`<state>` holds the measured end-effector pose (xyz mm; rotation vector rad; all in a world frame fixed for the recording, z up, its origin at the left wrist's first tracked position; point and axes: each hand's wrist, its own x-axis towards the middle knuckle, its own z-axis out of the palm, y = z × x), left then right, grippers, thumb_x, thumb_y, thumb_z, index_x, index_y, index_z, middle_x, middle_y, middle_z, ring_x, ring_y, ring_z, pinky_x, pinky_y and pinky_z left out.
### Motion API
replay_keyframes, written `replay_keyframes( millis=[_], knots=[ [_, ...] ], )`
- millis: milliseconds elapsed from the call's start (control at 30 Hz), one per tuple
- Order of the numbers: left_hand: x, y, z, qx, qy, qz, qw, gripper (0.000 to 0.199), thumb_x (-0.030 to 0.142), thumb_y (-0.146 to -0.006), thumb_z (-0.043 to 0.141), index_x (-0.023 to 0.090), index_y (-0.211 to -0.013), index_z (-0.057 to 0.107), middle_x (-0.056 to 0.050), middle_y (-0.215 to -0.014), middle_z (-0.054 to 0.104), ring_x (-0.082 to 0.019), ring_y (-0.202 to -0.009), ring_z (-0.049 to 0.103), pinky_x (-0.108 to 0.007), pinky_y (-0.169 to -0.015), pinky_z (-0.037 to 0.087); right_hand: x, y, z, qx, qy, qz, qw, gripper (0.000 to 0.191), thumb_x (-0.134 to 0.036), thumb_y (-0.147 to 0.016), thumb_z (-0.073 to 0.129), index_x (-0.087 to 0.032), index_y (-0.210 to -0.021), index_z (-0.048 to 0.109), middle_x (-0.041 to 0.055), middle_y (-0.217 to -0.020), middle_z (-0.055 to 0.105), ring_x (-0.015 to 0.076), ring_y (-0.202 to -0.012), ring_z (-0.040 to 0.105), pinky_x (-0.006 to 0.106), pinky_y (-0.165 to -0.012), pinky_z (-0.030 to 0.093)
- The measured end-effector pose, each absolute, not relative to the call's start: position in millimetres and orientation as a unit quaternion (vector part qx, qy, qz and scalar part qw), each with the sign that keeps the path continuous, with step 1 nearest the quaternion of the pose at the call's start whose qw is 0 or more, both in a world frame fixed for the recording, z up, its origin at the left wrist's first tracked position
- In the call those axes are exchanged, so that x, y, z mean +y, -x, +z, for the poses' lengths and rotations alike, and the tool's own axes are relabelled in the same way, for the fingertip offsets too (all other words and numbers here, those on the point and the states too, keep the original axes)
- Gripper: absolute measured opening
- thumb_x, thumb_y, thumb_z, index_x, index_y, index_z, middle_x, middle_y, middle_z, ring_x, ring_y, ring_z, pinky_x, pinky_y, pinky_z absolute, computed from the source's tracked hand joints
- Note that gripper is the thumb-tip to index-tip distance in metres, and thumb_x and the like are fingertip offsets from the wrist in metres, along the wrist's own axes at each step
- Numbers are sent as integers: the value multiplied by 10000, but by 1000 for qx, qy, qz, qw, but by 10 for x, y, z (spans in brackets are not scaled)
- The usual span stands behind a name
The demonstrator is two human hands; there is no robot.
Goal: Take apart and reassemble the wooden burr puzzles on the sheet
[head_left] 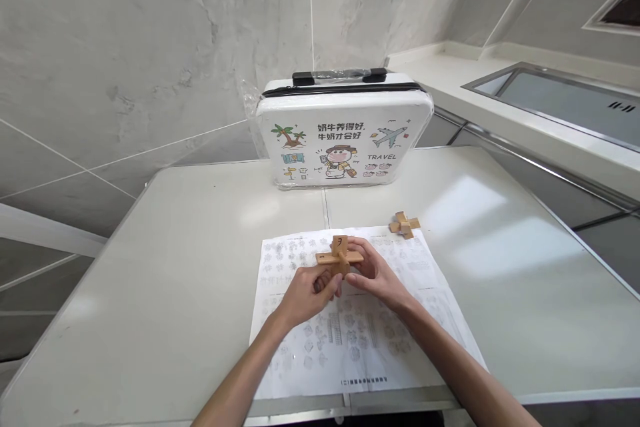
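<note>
Both hands hold a partly interlocked wooden burr puzzle [340, 257] above a printed sheet. Its flat wooden pieces cross each other, and dark marks show on the upright piece. My left hand [310, 290] is closed on the puzzle's lower left side, thumb near the bottom. From the right, my right hand [375, 273] grips it with fingers behind and thumb in front. The white instruction sheet [360, 367] carries rows of small diagrams and lies under the hands. Fingers hide part of the puzzle's lower side.
Another wooden puzzle assembly [404, 225] lies at the sheet's upper right corner. A white cartoon-printed case [345, 140], wrapped in clear plastic, stands at the back of the pale folding table [165, 293]. Beyond it is a grey wall; a counter [500, 93] runs along the right.
</note>
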<state>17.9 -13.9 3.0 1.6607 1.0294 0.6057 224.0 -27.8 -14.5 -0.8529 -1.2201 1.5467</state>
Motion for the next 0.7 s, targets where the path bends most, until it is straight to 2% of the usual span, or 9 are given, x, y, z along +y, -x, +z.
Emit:
replay_keyframes(
  millis=[100,200,267,333,433,500,633,700],
  knots=[
    [-142,-171,44,419,-674,275,543,371,449,-1012,607,182,-765,681,-14,-629,700,-126,-519,599,-238,-536,448,-278,-2247,-95,-493,349,643,472,595,-536,-936,759,-342,-1434,496,100,-1446,606,307,-1273,633,486,-1067,520],
    [-132,-147,42,404,-647,305,570,377,476,-1007,586,190,-764,629,-17,-610,688,-151,-555,641,-259,-569,486,-278,-2244,-59,-500,377,622,471,472,-590,-1009,629,-324,-1389,545,90,-1381,644,289,-1201,657,465,-1046,521],
    [-119,-122,30,394,-624,323,592,415,507,-996,568,201,-716,580,-2,-544,638,-152,-516,615,-279,-574,506,-276,-2238,-51,-510,399,603,466,395,-591,-1051,547,-292,-1300,610,81,-1272,677,262,-1080,674,430,-987,530],
    [-106,-93,14,384,-602,334,615,449,533,-978,559,214,-664,535,21,-467,563,-149,-462,573,-295,-555,516,-273,-2233,-56,-522,422,582,459,378,-580,-1076,494,-252,-1135,672,60,-1081,690,224,-921,654,379,-888,526],
    [-98,-56,-8,377,-576,339,641,477,548,-950,576,220,-609,512,42,-396,477,-136,-381,502,-291,-486,484,-271,-2234,-77,-515,443,583,446,423,-566,-1068,525,-221,-852,637,2,-777,592,166,-690,535,306,-692,464],
    [-98,-45,-14,380,-561,344,650,501,550,-947,584,219,-581,503,44,-377,454,-119,-343,450,-275,-442,439,-270,-2245,-85,-493,425,630,423,460,-567,-1043,574,-216,-746,572,-25,-667,524,139,-594,462,279,-590,400],
    [-79,-61,-6,407,-532,375,641,588,563,-1015,504,210,-545,509,29,-382,450,-111,-360,445,-264,-454,423,-263,-2283,-73,-445,359,737,359,470,-568,-997,636,-213,-700,556,-34,-592,518,112,-485,416,256,-478,331],
    [-53,-76,0,425,-516,395,630,607,581,-1041,460,205,-571,534,25,-397,461,-113,-381,453,-263,-476,435,-251,-2302,-66,-416,350,759,358,455,-564,-967,677,-213,-704,555,-34,-596,517,106,-471,414,243,-438,313]
  ],
)
